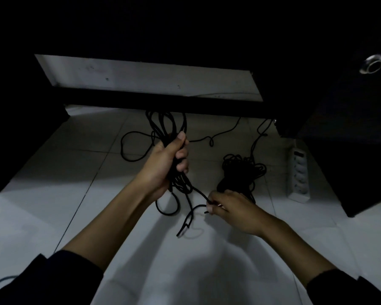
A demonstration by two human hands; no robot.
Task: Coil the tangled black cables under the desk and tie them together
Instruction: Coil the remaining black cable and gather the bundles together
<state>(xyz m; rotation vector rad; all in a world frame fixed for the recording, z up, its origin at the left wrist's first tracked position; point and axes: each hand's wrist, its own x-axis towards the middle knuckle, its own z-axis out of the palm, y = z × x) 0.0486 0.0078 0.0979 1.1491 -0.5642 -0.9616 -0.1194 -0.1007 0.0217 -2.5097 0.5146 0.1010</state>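
My left hand (166,164) grips a bundle of looped black cable (166,124), held upright above the floor, loops sticking out above my thumb and hanging below my palm. My right hand (231,209) pinches a loose strand of the same cable (199,191) low to the right of the bundle. A short free end (186,223) dangles under it, close to the tiles. A second heap of black cable (240,172) lies on the floor just beyond my right hand. A thin strand (136,148) trails in loops across the tiles to the left.
The white tiled floor (75,194) lies under a dark desk with a black crossbar (163,102) ahead. Dark desk panels stand at left (20,128) and right (350,161). A white power strip (298,172) lies by the right panel. A metal ring (373,63) shows upper right.
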